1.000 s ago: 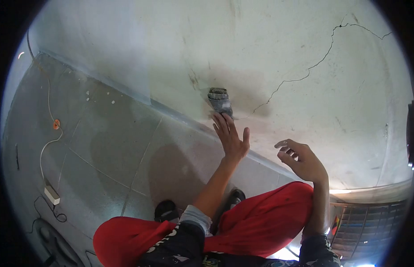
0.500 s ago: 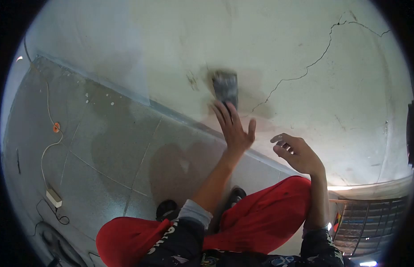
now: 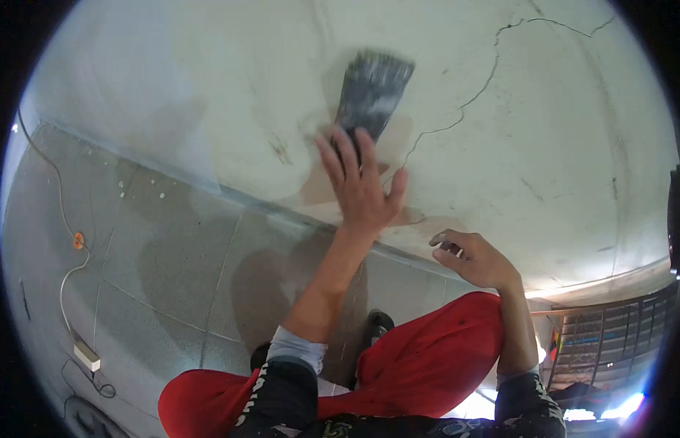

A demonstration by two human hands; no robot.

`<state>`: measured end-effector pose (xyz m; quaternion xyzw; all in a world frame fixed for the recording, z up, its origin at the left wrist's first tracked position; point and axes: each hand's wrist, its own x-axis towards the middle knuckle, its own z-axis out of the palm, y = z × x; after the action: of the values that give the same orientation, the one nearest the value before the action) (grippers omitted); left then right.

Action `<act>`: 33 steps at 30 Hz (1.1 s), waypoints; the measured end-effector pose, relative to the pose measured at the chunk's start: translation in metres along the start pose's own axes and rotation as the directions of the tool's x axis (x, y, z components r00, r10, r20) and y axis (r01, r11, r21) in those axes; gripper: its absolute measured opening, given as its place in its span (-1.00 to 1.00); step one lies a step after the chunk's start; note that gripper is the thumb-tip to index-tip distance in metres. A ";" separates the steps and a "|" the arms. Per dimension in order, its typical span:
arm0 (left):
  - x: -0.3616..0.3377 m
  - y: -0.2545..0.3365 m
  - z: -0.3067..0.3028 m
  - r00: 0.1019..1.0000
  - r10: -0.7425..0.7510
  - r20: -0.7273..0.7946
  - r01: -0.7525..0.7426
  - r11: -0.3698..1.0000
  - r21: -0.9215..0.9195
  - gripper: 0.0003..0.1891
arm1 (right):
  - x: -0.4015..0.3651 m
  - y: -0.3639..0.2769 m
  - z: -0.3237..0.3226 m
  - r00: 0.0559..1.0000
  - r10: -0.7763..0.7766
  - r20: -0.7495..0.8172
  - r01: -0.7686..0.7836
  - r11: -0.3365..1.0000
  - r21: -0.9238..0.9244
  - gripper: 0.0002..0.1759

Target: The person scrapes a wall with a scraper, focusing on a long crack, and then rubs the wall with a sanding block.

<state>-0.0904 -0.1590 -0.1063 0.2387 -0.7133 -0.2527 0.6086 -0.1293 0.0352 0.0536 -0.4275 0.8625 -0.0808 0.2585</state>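
My left hand (image 3: 363, 196) is at the wall, fingers stretched along a putty knife (image 3: 374, 91) and thumb out to the side. The knife has a wide, dark grey, smeared blade that points up the wall and lies nearly flat against it. Its handle is hidden under my fingers. To the right, my right hand (image 3: 475, 259) hovers in front of the lower wall, fingers loosely bent and thumb apart, with nothing visible in it. Pale residue shows on its fingertips. A thin dark crack (image 3: 460, 113) runs across the pale wall (image 3: 530, 139) right of the knife.
Grey floor tiles (image 3: 186, 248) meet the wall at a low skirting. A white cable (image 3: 65, 281) with an orange piece (image 3: 78, 240) leads to a white power strip (image 3: 86, 357) at left. A slatted rack (image 3: 610, 347) stands at lower right. My red-trousered knees are below.
My left hand has moved up the wall with the putty knife, whose blade now tilts to the right. The view has shifted slightly; my right hand keeps much the same pose.
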 end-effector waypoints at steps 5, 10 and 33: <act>-0.092 -0.034 0.009 0.981 0.093 0.168 -0.095 0.996 0.001 -0.06 | 0.010 -0.005 0.002 0.995 -0.077 0.067 0.076 0.997 0.025 -0.56; -0.031 -0.006 0.003 0.979 0.155 0.134 -0.156 0.988 -0.007 -0.07 | 0.011 0.004 -0.001 0.993 -0.099 0.068 0.097 0.995 0.023 -0.54; 0.120 0.129 -0.017 0.917 0.396 0.047 -0.394 0.918 -0.050 -0.15 | -0.006 0.015 -0.002 0.994 -0.047 0.096 0.046 0.999 0.012 -0.52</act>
<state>-0.0955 -0.1399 0.0700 0.0707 -0.7585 -0.1451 0.6314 -0.1378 0.0492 0.0517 -0.4495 0.8385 -0.0704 0.2999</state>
